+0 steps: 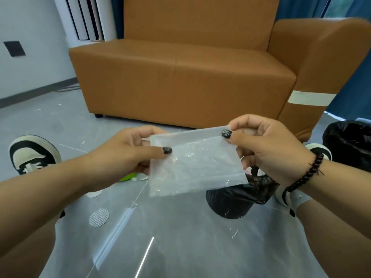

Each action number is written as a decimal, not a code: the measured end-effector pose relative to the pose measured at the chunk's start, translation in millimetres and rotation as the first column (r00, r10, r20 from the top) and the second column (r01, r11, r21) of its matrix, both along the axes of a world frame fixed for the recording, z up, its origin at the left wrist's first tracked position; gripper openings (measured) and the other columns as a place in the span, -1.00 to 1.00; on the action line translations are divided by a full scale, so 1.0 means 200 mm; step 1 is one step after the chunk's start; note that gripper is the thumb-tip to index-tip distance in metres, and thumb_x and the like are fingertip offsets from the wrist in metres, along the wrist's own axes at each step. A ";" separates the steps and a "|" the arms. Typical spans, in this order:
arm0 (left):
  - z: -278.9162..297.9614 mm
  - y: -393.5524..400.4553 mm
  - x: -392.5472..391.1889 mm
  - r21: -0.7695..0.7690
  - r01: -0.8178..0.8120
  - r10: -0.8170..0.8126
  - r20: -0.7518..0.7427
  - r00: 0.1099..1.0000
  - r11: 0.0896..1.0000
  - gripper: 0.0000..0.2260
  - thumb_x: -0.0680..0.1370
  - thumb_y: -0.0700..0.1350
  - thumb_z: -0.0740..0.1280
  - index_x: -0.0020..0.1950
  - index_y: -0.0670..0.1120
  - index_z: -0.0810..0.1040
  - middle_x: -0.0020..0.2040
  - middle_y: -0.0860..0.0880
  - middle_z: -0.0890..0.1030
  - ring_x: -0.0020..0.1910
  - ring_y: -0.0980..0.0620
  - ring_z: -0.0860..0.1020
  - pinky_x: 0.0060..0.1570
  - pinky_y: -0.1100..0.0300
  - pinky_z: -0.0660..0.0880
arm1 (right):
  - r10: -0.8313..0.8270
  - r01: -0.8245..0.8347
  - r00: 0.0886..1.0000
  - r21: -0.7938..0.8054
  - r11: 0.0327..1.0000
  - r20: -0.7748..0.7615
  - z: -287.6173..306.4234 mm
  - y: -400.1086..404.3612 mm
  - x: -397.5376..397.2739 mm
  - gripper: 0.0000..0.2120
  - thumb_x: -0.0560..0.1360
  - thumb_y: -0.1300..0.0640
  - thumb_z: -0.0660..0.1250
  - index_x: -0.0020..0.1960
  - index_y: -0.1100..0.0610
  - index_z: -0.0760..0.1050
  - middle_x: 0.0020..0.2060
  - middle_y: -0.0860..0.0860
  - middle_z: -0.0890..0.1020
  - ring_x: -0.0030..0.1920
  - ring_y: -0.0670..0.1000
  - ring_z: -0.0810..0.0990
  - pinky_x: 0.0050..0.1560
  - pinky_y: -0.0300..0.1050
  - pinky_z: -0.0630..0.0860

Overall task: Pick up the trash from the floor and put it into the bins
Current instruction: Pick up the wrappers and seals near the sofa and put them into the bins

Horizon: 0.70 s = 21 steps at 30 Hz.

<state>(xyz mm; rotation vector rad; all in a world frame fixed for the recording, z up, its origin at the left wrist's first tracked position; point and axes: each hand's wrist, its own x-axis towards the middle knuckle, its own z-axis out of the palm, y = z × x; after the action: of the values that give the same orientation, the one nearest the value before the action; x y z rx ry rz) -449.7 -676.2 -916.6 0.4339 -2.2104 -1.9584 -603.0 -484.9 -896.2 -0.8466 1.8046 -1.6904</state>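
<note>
Both hands, left hand (128, 151) and right hand (267, 145), pinched a clear flat plastic bag's (195, 161) top corners; it hung above the black-lined round bin (236, 199) at 5 o'clock.

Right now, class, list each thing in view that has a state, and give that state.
Clear plastic bag: held up flat, off the floor.
Left hand: pinches the bag's left edge.
Right hand: pinches its top right corner.
Near bin: upright, black liner in.
Far bin: black liner in.
</note>
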 end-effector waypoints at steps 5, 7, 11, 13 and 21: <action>0.05 0.00 -0.01 0.277 -0.010 0.046 -0.124 0.991 0.961 -0.70 0.37 -0.30 0.33 0.07 -0.08 0.63 -0.13 -0.15 0.68 -0.31 -0.01 0.65 -0.36 0.20 0.61 | 0.098 -0.095 0.995 -0.102 0.990 0.022 0.02 0.03 -0.01 -0.83 0.29 0.24 0.38 -0.11 0.20 0.60 -0.43 0.02 0.61 -0.56 -0.06 0.51 -0.60 -0.28 0.45; 0.07 0.02 -0.01 0.289 -0.007 0.056 -0.161 0.985 0.957 -0.75 0.37 -0.27 0.27 -0.05 -0.07 0.64 -0.24 -0.10 0.66 -0.42 0.03 0.61 -0.48 0.27 0.53 | 0.131 -0.124 0.990 -0.139 0.983 0.044 0.03 0.04 -0.01 -0.87 0.29 0.28 0.35 -0.20 0.19 0.64 -0.47 0.04 0.60 -0.56 -0.06 0.53 -0.58 -0.30 0.47; 0.06 0.03 -0.01 0.236 -0.021 0.067 -0.191 0.979 0.971 -0.68 0.52 -0.35 0.15 -0.21 -0.09 0.65 -0.37 -0.13 0.61 -0.50 0.02 0.56 -0.52 0.31 0.49 | 0.087 -0.083 0.996 -0.112 0.990 0.025 0.04 0.05 -0.03 -0.74 0.40 0.47 0.28 -0.28 0.22 0.66 -0.45 0.12 0.57 -0.50 -0.02 0.54 -0.52 -0.27 0.50; 0.04 0.04 -0.02 0.192 -0.051 0.090 -0.204 0.975 0.980 -0.65 0.52 -0.35 0.15 -0.22 -0.08 0.67 -0.36 -0.21 0.57 -0.44 -0.11 0.55 -0.46 0.30 0.48 | 0.084 -0.084 0.996 -0.107 0.991 0.002 0.05 0.06 -0.03 -0.86 0.33 0.39 0.32 -0.28 0.28 0.65 -0.45 0.13 0.57 -0.49 0.00 0.52 -0.52 -0.24 0.50; 0.00 0.07 -0.05 0.040 -0.112 0.118 -0.216 0.969 0.993 -0.77 0.35 -0.15 0.48 -0.02 0.04 0.66 -0.37 -0.01 0.58 -0.32 -0.09 0.48 -0.29 0.09 0.38 | 0.078 -0.082 0.984 -0.023 0.996 -0.162 0.05 0.07 -0.02 -0.70 0.25 0.32 0.48 -0.03 0.19 0.60 -0.29 0.11 0.62 -0.31 0.04 0.62 -0.37 -0.10 0.62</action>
<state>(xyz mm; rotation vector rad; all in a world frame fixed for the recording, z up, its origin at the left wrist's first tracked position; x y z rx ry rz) -459.1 -662.5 -916.3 0.3248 -1.9808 -1.8791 -606.0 -471.2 -885.8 -1.0822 1.8277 -1.6426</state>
